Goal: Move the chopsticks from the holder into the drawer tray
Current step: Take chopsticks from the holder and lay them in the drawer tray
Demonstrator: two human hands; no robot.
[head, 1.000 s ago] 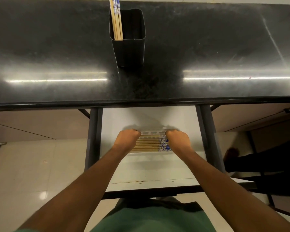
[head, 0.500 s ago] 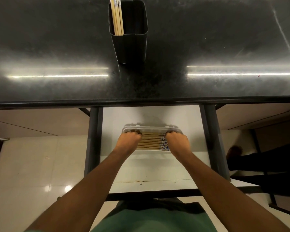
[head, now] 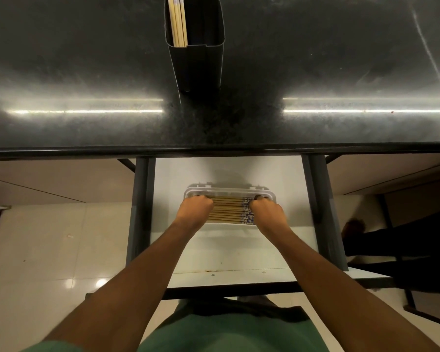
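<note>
The only marking in sight is a blue-and-white print on the right ends of the chopsticks (head: 226, 209), too small to read as writing. These are pale wooden sticks, lying side by side in a flat row (lengthwise left to right) inside the white tray (head: 229, 193), which sits in the open white drawer (head: 239, 250) below the table (head: 87, 59) edge. The left hand (head: 196, 209) covers the row's left ends and the right hand (head: 266, 212) its printed ends, the fingers of both clenched downward. The fingertips are hidden, so I cannot tell whether they grasp the sticks. A few upright chopsticks (head: 179, 21) stand in the dark holder (head: 198, 62) on the table.
</note>
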